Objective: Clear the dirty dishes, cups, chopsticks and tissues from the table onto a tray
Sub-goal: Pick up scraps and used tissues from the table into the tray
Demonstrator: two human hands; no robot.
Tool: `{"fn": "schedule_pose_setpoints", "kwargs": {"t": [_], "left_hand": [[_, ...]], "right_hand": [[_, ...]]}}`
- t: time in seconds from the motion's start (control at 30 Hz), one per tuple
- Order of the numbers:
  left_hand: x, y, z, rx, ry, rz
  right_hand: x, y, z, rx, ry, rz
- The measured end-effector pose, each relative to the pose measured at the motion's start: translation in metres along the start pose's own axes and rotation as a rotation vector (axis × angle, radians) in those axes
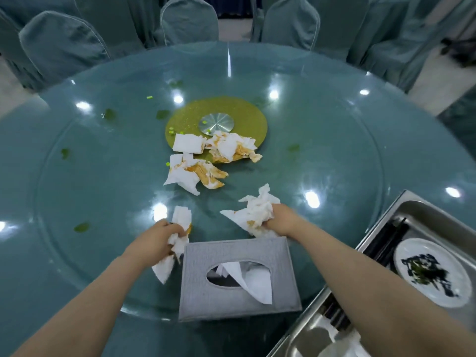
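Note:
My left hand (157, 239) grips a crumpled, orange-stained tissue (177, 243) just left of the grey tissue box. My right hand (279, 219) grips a larger wad of stained tissues (253, 211) beyond the box. Two more piles of soiled tissues lie further out on the glass: one (193, 173) in the middle, another (226, 146) on the edge of the gold centre disc. At the right a steel tray (386, 230) holds a white plate (432, 273) with dark green leftovers and black chopsticks (386, 243).
A grey tissue box (237, 279) with a clean tissue sticking out stands at the near edge. The round glass turntable (103, 176) carries scattered green vegetable scraps (82, 227). Teal-covered chairs (61, 45) ring the far side of the table.

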State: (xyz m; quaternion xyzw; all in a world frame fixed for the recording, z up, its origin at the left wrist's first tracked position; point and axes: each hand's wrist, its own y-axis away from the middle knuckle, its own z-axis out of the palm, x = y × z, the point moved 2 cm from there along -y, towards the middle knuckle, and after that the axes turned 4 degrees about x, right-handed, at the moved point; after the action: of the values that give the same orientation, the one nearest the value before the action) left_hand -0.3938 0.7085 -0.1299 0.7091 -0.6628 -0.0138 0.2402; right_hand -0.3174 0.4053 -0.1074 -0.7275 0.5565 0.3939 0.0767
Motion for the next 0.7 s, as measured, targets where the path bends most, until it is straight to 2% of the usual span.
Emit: {"fn": "schedule_pose_setpoints", "kwargs": {"t": [0.1, 0.23, 0.33, 0.47, 0.57, 0.7], "left_hand": [[0.016, -0.003, 0.003, 0.059, 0.039, -0.012], [0.024, 0.006, -0.013, 0.184, 0.096, -0.035], [0.041, 0.014, -0.041, 0.319, 0.128, -0.017], [0.09, 0.032, -0.073, 0.463, 0.174, 0.097], [0.134, 0.055, -0.083, 0.504, 0.208, 0.211], [0.192, 0.081, -0.08, 0.469, 0.221, 0.388]], "right_hand": [[0.004, 0.011, -0.022, 0.073, -0.284, 0.103], [0.001, 0.025, -0.047, 0.218, -0.437, 0.132], [-0.007, 0.049, -0.055, 0.277, -0.465, 0.1], [-0.006, 0.093, -0.067, 0.395, -0.448, 0.083], [-0.004, 0.132, -0.078, 0.462, -0.382, 0.062], [0.004, 0.189, -0.088, 0.504, -0.296, 0.05]]}}
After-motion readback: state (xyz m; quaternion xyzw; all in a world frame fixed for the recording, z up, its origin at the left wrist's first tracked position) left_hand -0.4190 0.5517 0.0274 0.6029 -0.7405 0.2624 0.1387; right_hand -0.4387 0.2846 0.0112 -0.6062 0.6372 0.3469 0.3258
